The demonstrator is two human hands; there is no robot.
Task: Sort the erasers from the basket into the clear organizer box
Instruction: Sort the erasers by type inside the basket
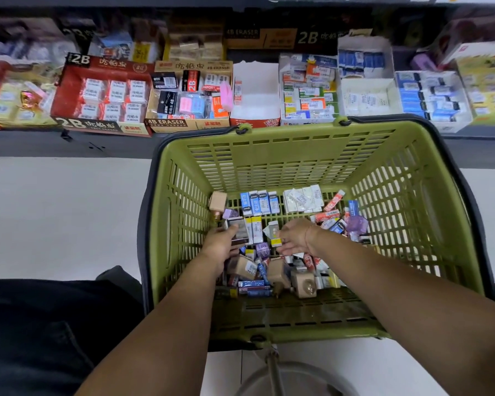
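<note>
A green slatted basket (292, 147) stands on the floor in front of me, its bottom covered with several small erasers and little boxes. Both my hands are inside it. My left hand (220, 247) grips a stack of erasers (239, 231), grey and white with yellow ends. My right hand (296, 237) pinches a small yellow-and-white eraser (275, 240) just to the right of that stack. A row of blue-and-white erasers (259, 202) and a row of white erasers (303, 200) lie lined up at the basket's far side. I see no clear organizer box.
A low dark shelf behind the basket carries open display boxes: a red 2B eraser box (103, 95), a 4B eraser box (189, 95), a nearly bare white box (255, 92), and boxes of mixed erasers (309, 90). White floor tiles lie to the left.
</note>
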